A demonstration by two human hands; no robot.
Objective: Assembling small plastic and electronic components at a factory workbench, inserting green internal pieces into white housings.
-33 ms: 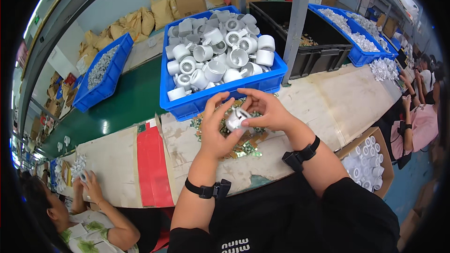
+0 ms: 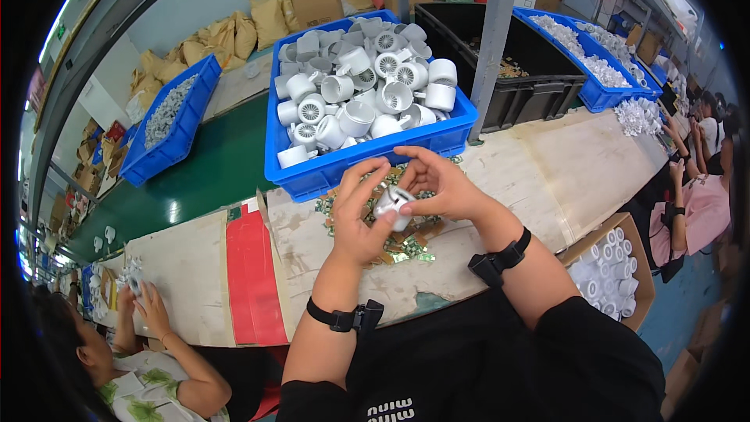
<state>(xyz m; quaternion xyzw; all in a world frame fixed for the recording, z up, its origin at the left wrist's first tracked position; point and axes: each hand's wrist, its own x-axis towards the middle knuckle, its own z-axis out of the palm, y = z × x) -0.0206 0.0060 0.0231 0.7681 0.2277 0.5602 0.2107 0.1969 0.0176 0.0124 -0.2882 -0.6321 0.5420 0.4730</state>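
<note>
White housing (image 2: 390,202): left hand (image 2: 358,223) and right hand (image 2: 447,190) are gripping it; uneven pressure would be risking a slip onto circuit boards (image 2: 410,248).

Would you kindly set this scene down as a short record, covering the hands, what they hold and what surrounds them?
left hand: thumb and fingers on the white part
right hand: thumb pressed on the same part
beneath the hands: heap of small green boards on the bench
straight ahead: blue crate heaped with white mug-shaped pieces
beyond, to the right: black crate
near right: cardboard box of white round pieces
left on bench: red strip
</note>
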